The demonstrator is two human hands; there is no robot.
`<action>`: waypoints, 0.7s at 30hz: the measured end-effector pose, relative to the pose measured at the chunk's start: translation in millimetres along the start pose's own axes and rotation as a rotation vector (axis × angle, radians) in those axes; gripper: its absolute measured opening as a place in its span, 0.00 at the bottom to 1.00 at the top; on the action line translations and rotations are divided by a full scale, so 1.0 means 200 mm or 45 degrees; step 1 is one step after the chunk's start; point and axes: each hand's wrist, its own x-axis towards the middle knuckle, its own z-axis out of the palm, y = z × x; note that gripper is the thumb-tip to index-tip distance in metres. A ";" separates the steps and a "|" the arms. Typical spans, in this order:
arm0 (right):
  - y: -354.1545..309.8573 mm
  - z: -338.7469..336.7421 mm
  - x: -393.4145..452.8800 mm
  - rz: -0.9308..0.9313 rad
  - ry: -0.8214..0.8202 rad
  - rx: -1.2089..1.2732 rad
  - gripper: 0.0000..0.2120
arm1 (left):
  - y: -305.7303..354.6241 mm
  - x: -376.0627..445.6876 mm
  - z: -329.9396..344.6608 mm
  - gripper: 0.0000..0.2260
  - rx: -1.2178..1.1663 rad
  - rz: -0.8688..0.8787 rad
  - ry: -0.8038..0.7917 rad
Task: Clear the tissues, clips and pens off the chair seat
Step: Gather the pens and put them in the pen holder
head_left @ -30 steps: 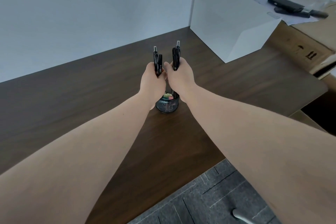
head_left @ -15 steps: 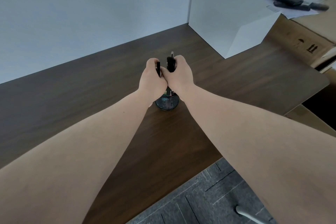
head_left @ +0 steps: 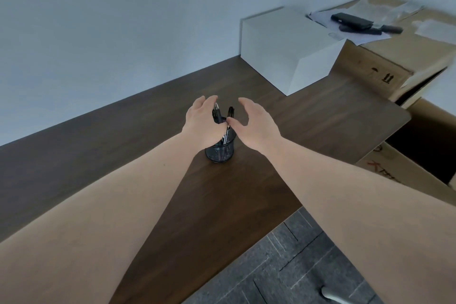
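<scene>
Nearest to the camera are the two bare forearms, which reach forward over the front edge of the dark wooden desk [head_left: 138,131]; below that edge only grey carpet shows, and the chair seat is not in view, so I cannot tell what is left on it.

At the middle of the desk stands a dark mesh pen cup [head_left: 220,152]; the pens [head_left: 223,118], black with a pale tip on the left one, stand in it nearly upright, their long axis vertical and leaning a little apart at the top. The left hand [head_left: 201,123] is just beside them on the left, fingers spread and curved, and whether its thumb touches a barrel I cannot tell; the right hand [head_left: 256,126] is on the right, fingers also spread, and only its thumb tip lies close to the right pen. Both hands are about equally near; neither pinches anything, so I judge that the pens are placed and the next move is to draw the hands straight back without knocking the cup.

Farther away, a white box [head_left: 283,49] rests at the back right corner of the desk; behind it are cardboard boxes [head_left: 385,66] with dark objects on top.
</scene>
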 end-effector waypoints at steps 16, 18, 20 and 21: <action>0.69 -0.60 -0.93 0.219 -0.028 -0.173 0.32 | 0.60 -0.72 0.36 0.30 0.277 0.153 -0.212; 0.85 -0.72 -1.18 0.274 -0.020 -0.258 0.32 | 0.72 -0.89 0.49 0.29 0.355 0.178 -0.261; 1.01 -0.85 -1.44 0.349 -0.026 -0.304 0.31 | 0.86 -1.05 0.64 0.29 0.424 0.234 -0.308; 1.10 -0.91 -1.58 0.390 -0.022 -0.314 0.31 | 0.94 -1.13 0.72 0.29 0.442 0.268 -0.336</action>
